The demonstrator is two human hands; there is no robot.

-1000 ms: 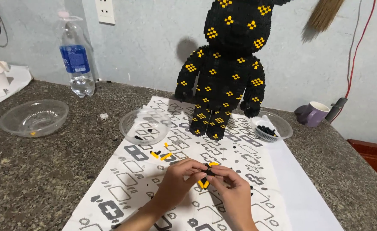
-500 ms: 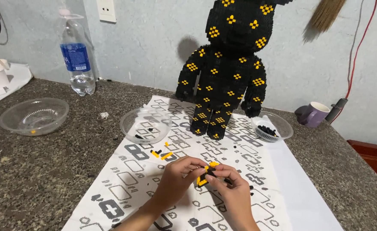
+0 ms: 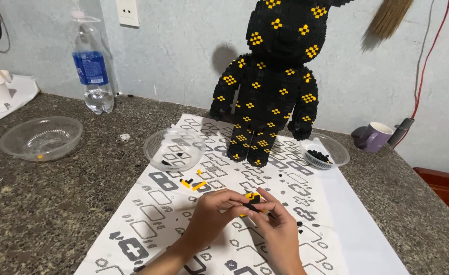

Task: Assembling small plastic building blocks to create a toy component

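On the counter [image 3: 56, 203], the bowl [image 3: 327, 151] beside the block figure [image 3: 271, 86] holds black bricks, the middle bowl [image 3: 174, 149] a few black ones, the far-left bowl [image 3: 41, 138] one yellow. Left hand [image 3: 212, 213] and right hand [image 3: 278, 229] together pinch a small yellow-and-black block piece [image 3: 252, 200] above the printed sheet [image 3: 184, 224], fingertips touching, drawn slightly closer than a second ago.

Black block figure [image 3: 273, 81] with yellow dots stands upright on printed sheet [image 3: 158, 214]. Clear bowl [image 3: 173, 149] on sheet's left edge; second bowl [image 3: 41, 138] well left on counter [image 3: 56, 203]. Dish of black pieces [image 3: 324, 152] right. Bottle [image 3: 93, 66], purple mug [image 3: 374, 136] near wall.
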